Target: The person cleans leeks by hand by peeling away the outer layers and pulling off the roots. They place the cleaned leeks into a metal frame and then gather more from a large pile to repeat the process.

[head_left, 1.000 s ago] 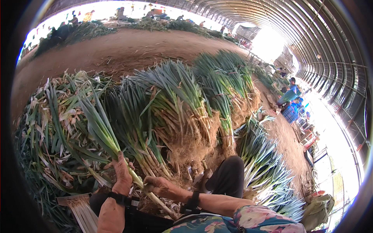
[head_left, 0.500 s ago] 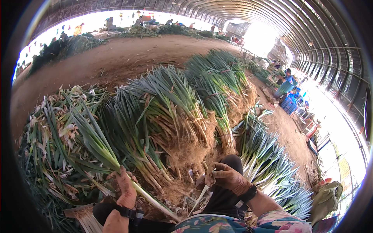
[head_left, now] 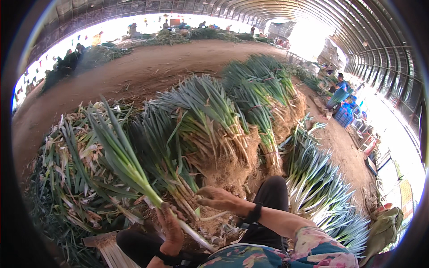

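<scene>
My left hand (head_left: 170,227) is closed round the stalk of a large green onion (head_left: 142,178). Its leaves fan up to the upper left, and its white root end slants down to the right toward my lap. My right hand (head_left: 220,199) reaches left over the ground, palm down, fingers stretched and nothing held in them. Below its fingertips lies a pale peeled strip (head_left: 214,216). Just beyond it stands a heap of untrimmed green onions (head_left: 219,129) with brown, hairy roots.
Cast-off leaves (head_left: 85,156) pile up on my left. Cleaner green onions with white stalks (head_left: 315,187) lie to my right. A tied bundle (head_left: 263,134) leans on the heap. Farther right are a blue crate (head_left: 344,116) and a person (head_left: 340,85); bare soil (head_left: 178,60) stretches behind.
My right hand has moved left from beside my knee, opened, and let go of the pale strip it pinched. My left hand and its green onion have shifted slightly right and down in the view.
</scene>
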Action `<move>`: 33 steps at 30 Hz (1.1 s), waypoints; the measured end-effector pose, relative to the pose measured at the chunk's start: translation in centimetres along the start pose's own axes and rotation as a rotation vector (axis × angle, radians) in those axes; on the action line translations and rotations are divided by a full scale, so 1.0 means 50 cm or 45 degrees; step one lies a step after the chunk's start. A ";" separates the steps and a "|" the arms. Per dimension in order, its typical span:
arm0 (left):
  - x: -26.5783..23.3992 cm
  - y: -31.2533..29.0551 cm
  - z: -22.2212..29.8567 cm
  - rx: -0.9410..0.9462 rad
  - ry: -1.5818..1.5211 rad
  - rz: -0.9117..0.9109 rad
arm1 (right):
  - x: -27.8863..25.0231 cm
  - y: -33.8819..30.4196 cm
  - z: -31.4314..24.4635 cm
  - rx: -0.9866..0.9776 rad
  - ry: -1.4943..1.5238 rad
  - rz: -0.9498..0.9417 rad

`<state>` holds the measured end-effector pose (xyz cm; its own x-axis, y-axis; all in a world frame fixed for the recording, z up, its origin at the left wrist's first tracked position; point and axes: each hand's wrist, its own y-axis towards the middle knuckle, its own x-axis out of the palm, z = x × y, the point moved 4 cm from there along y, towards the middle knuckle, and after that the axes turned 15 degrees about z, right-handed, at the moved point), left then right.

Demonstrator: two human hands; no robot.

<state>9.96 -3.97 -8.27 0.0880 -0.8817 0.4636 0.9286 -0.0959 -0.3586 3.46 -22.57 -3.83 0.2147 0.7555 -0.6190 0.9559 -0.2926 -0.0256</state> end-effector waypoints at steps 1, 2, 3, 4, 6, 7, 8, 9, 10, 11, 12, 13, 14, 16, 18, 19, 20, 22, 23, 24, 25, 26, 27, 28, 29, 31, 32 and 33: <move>0.010 -0.010 0.002 0.050 0.020 -0.010 | 0.024 0.021 0.001 -0.009 0.010 -0.003; 0.009 -0.027 0.003 0.009 0.106 0.017 | 0.043 0.046 -0.030 -0.027 0.304 -0.105; 0.018 -0.051 0.009 0.041 0.111 -0.107 | 0.051 0.065 -0.070 -0.041 0.594 -0.199; 0.026 -0.066 0.011 0.060 0.084 -0.185 | 0.053 0.078 -0.105 0.023 0.812 -0.262; 0.031 -0.102 0.007 0.027 0.072 -0.311 | 0.059 0.088 -0.184 0.149 1.195 -0.248; 0.028 -0.112 0.010 0.030 0.076 -0.313 | 0.068 0.108 -0.188 0.114 1.352 -0.325; 0.021 -0.122 0.015 0.158 0.280 -0.354 | 0.068 0.107 -0.203 0.259 1.516 -0.331; 0.015 -0.129 0.012 0.270 0.488 -0.392 | 0.069 0.108 -0.210 0.422 1.675 -0.332; 0.017 -0.129 0.014 0.353 0.520 -0.407 | 0.071 0.121 -0.201 0.468 1.710 -0.234; 0.027 -0.125 0.012 0.417 0.555 -0.430 | 0.058 0.126 -0.187 0.479 1.666 -0.178; 0.030 -0.132 0.009 0.285 0.514 -0.452 | 0.043 0.116 -0.189 0.479 1.604 -0.036; 0.042 -0.125 -0.007 0.241 0.402 -0.482 | 0.006 0.108 -0.185 0.385 1.450 0.177; 0.074 -0.144 0.002 0.175 0.322 -0.474 | -0.031 0.091 -0.189 0.264 1.632 0.213; 0.098 -0.105 -0.042 0.417 0.496 -0.350 | -0.055 0.125 -0.102 0.433 1.691 0.252; 0.144 -0.102 -0.007 0.667 0.550 -0.346 | -0.109 0.121 -0.122 0.374 1.704 0.570; 0.154 -0.096 -0.003 0.804 0.582 -0.341 | -0.129 0.106 -0.133 0.276 1.637 0.707; 0.165 -0.090 -0.004 0.785 0.609 -0.318 | -0.142 0.104 -0.127 0.141 1.597 0.731; 0.200 -0.084 0.007 0.844 0.488 -0.353 | -0.174 0.099 -0.114 -0.035 1.524 0.836; 0.207 -0.075 0.002 0.843 0.493 -0.350 | -0.176 0.094 -0.115 -0.031 1.528 0.833; 0.215 -0.072 0.000 0.962 0.546 -0.357 | -0.184 0.085 -0.112 -0.034 1.551 0.922; 0.222 -0.071 -0.002 1.081 0.597 -0.365 | -0.192 0.079 -0.110 -0.039 1.572 1.012; 0.225 -0.072 -0.008 1.073 0.605 -0.369 | -0.193 0.072 -0.109 -0.050 1.596 1.059; 0.226 -0.074 -0.013 1.102 0.617 -0.342 | -0.194 0.063 -0.107 -0.039 1.597 1.063; 0.226 -0.074 -0.017 1.130 0.631 -0.315 | -0.193 0.055 -0.108 -0.061 1.648 0.995; 0.226 -0.074 -0.026 1.122 0.637 -0.319 | -0.193 0.045 -0.109 -0.084 1.696 0.929; 0.220 -0.055 -0.063 0.728 0.637 -0.333 | -0.197 0.033 -0.094 -0.055 1.691 0.923; 0.221 -0.044 -0.075 0.550 0.614 -0.346 | -0.200 0.031 -0.091 -0.131 1.717 0.774; 0.219 -0.037 -0.080 0.543 0.623 -0.338 | -0.202 0.029 -0.088 -0.205 1.739 0.625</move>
<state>7.76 -15.27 -5.77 -0.2408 -0.9699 0.0372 0.9654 -0.2353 0.1122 3.57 -28.04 5.82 0.4501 0.5850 0.6747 0.7241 -0.6813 0.1076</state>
